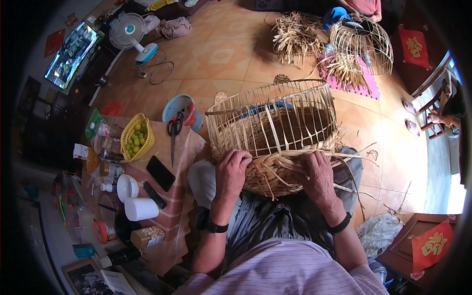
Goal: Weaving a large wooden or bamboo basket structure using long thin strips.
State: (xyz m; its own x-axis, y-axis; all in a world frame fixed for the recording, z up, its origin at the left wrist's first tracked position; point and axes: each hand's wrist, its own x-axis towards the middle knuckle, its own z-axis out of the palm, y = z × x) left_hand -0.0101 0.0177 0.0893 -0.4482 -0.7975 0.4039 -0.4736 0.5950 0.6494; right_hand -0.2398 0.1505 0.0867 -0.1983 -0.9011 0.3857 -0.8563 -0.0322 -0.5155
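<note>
A half-woven basket (290, 123) with an open frame of thin ribs lies tilted across my lap, its near side covered in braided dried-plant strands. My left hand (232, 173) is closed at the left end of the woven band (270, 172), thumb and fingertips pinching its edge. On the right, my right hand (318, 178) bends its fingers over the braid and grips a flat strand, partly hidden under the fingers. Loose strand ends (356, 169) stick out to the right past that hand. A thinner strand hangs down the front of the weave.
Left, a paper-covered table (179, 196) holds scissors (173, 135), a phone (161, 173), a yellow basket of green fruit (136, 137), white cups and jars. A blue bin (179, 109) stands beyond. Far right, another person (366, 7) sits behind a rib-frame basket (364, 44) and straw bundles (297, 37).
</note>
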